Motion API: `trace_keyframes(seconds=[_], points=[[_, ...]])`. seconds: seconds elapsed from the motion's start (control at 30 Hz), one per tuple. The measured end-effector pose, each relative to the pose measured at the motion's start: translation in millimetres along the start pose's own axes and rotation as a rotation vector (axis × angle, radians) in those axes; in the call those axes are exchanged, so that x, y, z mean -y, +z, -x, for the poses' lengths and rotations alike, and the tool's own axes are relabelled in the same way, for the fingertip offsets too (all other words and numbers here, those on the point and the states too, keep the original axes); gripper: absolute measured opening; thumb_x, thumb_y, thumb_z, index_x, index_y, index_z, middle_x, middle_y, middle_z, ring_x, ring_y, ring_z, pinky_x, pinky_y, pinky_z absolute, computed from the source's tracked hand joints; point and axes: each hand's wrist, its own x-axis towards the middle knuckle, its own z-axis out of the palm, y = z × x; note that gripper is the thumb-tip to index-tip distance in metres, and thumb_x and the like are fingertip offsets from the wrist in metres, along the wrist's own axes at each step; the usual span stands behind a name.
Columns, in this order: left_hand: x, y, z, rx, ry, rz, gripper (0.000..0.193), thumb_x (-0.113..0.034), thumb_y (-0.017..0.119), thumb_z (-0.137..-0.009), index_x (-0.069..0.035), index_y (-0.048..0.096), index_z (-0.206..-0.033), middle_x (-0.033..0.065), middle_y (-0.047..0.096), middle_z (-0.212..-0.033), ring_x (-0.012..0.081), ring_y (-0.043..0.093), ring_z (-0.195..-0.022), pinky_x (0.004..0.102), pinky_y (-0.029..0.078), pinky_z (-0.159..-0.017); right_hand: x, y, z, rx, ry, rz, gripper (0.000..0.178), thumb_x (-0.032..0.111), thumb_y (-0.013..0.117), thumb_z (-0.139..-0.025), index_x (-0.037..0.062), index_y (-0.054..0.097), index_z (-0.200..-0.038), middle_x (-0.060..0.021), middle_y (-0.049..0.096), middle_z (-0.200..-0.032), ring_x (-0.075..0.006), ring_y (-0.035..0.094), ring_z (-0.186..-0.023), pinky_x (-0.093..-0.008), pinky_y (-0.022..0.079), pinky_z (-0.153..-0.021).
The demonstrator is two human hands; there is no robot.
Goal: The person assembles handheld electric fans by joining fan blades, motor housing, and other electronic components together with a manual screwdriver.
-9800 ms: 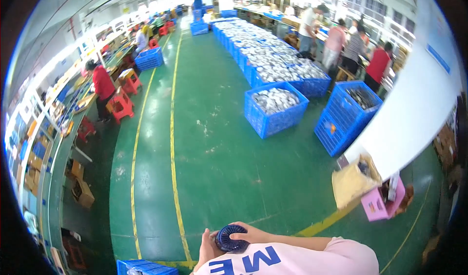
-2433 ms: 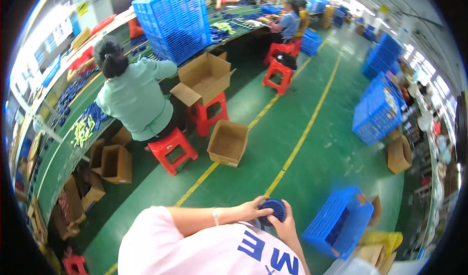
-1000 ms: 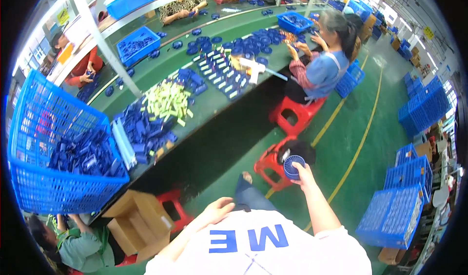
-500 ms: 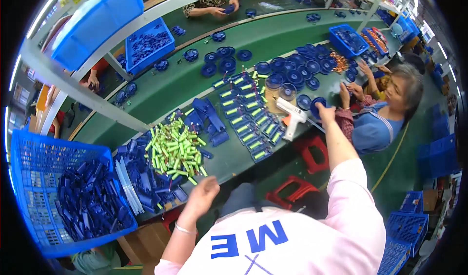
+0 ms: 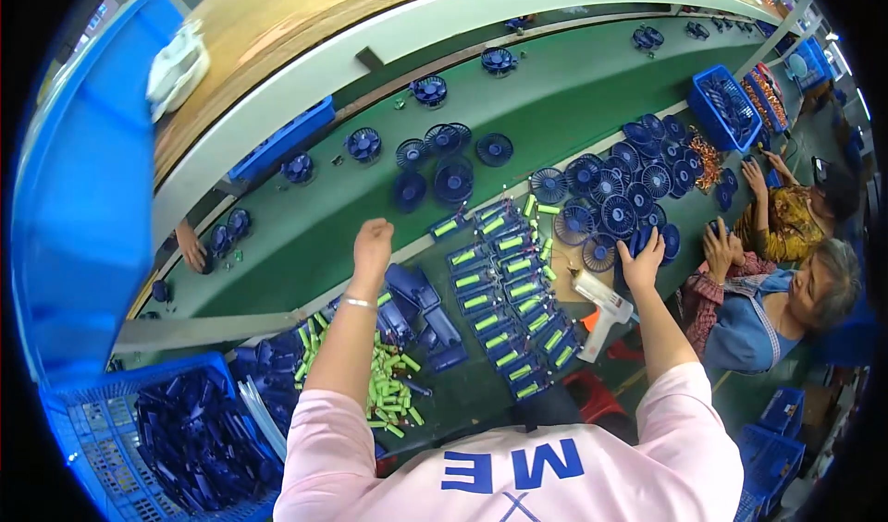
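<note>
My left hand is over the green belt, its fingers curled together. Whatever may be inside them is hidden. Just beyond it lie a few round dark blue fan grilles. At the right, my right hand has thumb and fingers around a blue fan grille, beside a pile of similar grilles. A white glue gun with an orange part rests just below that hand. Between my arms, blue housings with green battery cells stand in rows.
Loose green cells and blue housings lie near my left forearm. A blue crate of blue parts stands at lower left. White shelf frame crosses above the belt. Co-workers sit at right, one in a blue apron.
My left hand has moved up from beside the loose cells to over the belt. My right hand, with a grille, is now lower, beside the pile. The view has shifted.
</note>
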Motion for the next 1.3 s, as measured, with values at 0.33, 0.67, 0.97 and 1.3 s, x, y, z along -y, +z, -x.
trace_keyframes(seconds=[0.33,0.67,0.97,1.3], points=[[4.6,43.0,-84.1,-0.118,-0.023,-0.438,0.076,-0.032,0.076,-0.070,0.002,0.038,-0.127,0.0251,0.043,-0.127,0.0380,0.047,-0.113,0.0417,0.041,-0.094,140.4,-10.8,-22.9,-0.093,-0.460,-0.303,0.065,0.009,0.066,-0.071,-0.0026,0.037,-0.129,-0.0248,0.038,-0.132,-0.0392,0.034,-0.125,-0.0445,0.027,-0.105],[-2.0,18.8,-97.1,-0.008,-0.347,0.024,0.029,-0.017,0.075,-0.072,-0.001,0.066,-0.095,0.0089,0.067,-0.091,0.0189,0.062,-0.082,0.0325,0.046,-0.077,303.2,143.8,-85.9,0.619,-0.526,-0.017,0.076,0.027,0.076,-0.069,0.0016,0.038,-0.129,-0.0207,0.041,-0.134,-0.0350,0.039,-0.124,-0.0386,0.038,-0.099],[-21.8,91.4,-92.1,0.281,0.201,-0.487,0.072,-0.033,0.079,-0.061,0.004,0.052,-0.117,0.0281,0.051,-0.120,0.0369,0.043,-0.119,0.0378,0.035,-0.101,385.4,213.8,-103.8,0.606,-0.457,-0.186,0.056,0.041,0.072,-0.069,-0.0014,0.062,-0.103,-0.0229,0.056,-0.112,-0.0379,0.056,-0.102,-0.0426,0.048,-0.087],[-21.4,54.0,-62.2,0.132,0.200,-0.398,0.061,-0.023,0.083,-0.057,0.002,0.054,-0.105,0.0184,0.051,-0.101,0.0348,0.051,-0.099,0.0392,0.043,-0.089,427.3,234.4,-42.4,0.828,-0.809,-0.158,0.062,0.031,0.079,-0.058,0.0048,0.058,-0.109,-0.0195,0.058,-0.106,-0.0338,0.056,-0.107,-0.0407,0.049,-0.088]])
